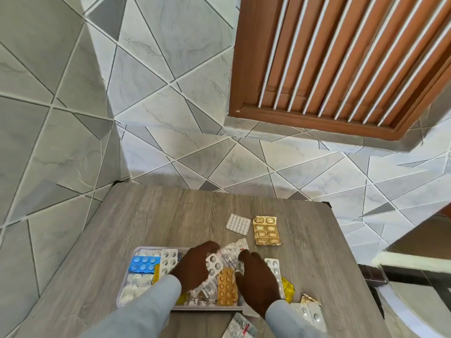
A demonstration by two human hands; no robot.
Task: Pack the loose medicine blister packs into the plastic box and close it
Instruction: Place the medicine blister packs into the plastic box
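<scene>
A printed foil strip [240,325] lies nearest, at the tabletop's [151,215] front edge, with 2 pale sleeves above it. Just beyond, both hands work over the open plastic box [127,284]. The left hand [195,267] curls its fingers around a crumpled silver blister pack [219,262], pinching it over the box. The right hand [258,281] rests with fingers bent against the same bundle; whether it truly grips is hard to tell. An orange pack [227,286] and a blue pack [144,263] already sit inside. More strips [310,311] lie right of the box. Farther off lie a white pack [238,224] and a gold pack [266,231]. These packs look light, thin, springy and slick, so pinching an edge and pressing stacks flat should suit them.
</scene>
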